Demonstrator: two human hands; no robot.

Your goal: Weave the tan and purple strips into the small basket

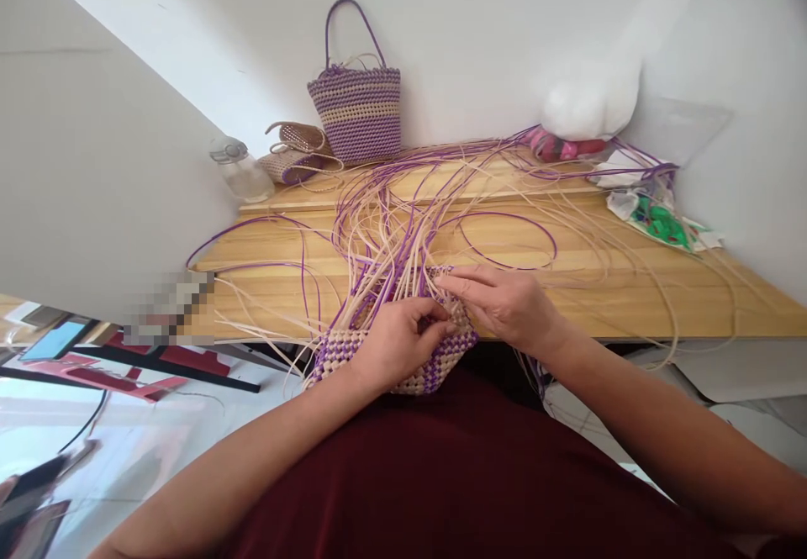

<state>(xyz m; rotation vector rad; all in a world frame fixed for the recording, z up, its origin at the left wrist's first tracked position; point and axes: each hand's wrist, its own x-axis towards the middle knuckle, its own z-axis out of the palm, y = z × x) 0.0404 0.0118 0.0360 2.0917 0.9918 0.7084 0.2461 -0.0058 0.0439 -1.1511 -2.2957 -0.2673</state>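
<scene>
At the table's front edge, against my body, lies a partly woven basket (344, 347) in cream and purple cord. Many long loose cords (403, 239) fan out from its top, away from me over the table. My left hand (394, 340) rests across the weave, its thumb and fingers pinched on the basket's right rim. Just beyond it, my right hand (510, 303) comes in from the right. Its fingertips close on a cream cord at the same rim, and the exact grip is partly hidden.
A finished purple and cream woven bag (359, 118) stands against the wall. Left of it are a smaller woven piece (296, 155) and a glass jar (243, 174). A white bundle (589, 105) and a green-printed plastic bag (665, 221) lie at the right on the wooden table (567, 307).
</scene>
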